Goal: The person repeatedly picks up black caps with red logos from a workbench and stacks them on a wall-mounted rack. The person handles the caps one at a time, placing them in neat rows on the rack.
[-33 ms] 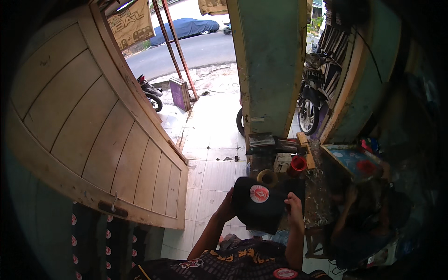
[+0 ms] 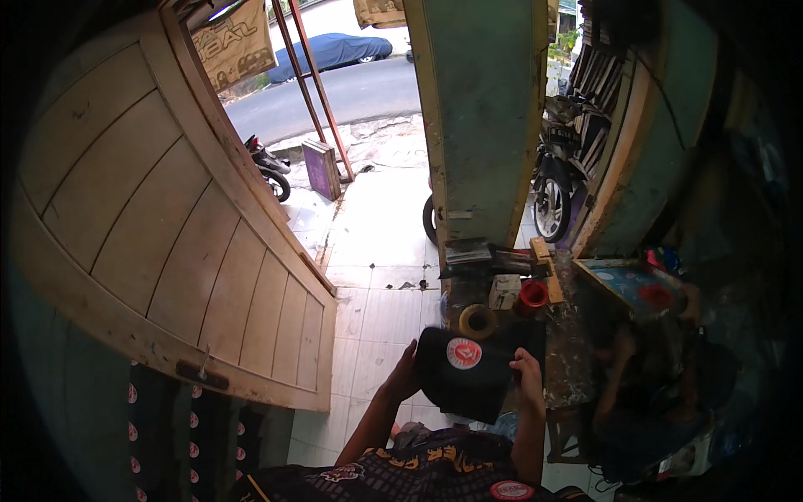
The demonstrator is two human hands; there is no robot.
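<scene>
Between my two hands is a dark, flat piece of fabric-like material [image 2: 464,391] with a rounded upper left corner. A round red and white emblem [image 2: 464,353] sits near its top. My left hand [image 2: 405,376] grips the left edge, its fingers partly hidden behind the piece. At the right edge, my right hand [image 2: 527,372] pinches the material between thumb and curled fingers. The piece is held in front of my body, next to a worn workbench [image 2: 577,368]. Its far side is hidden from me.
On the bench stand a tape roll [image 2: 478,321], a red round container [image 2: 532,298] and a small box [image 2: 504,292]. Another person [image 2: 661,376] works at the right by a framed picture [image 2: 636,284]. A wooden door [image 2: 184,226] fills the left; similar emblems hang below it.
The top edge of the dark piece has dropped slightly and its emblem sits a little lower. Both hands keep their grip.
</scene>
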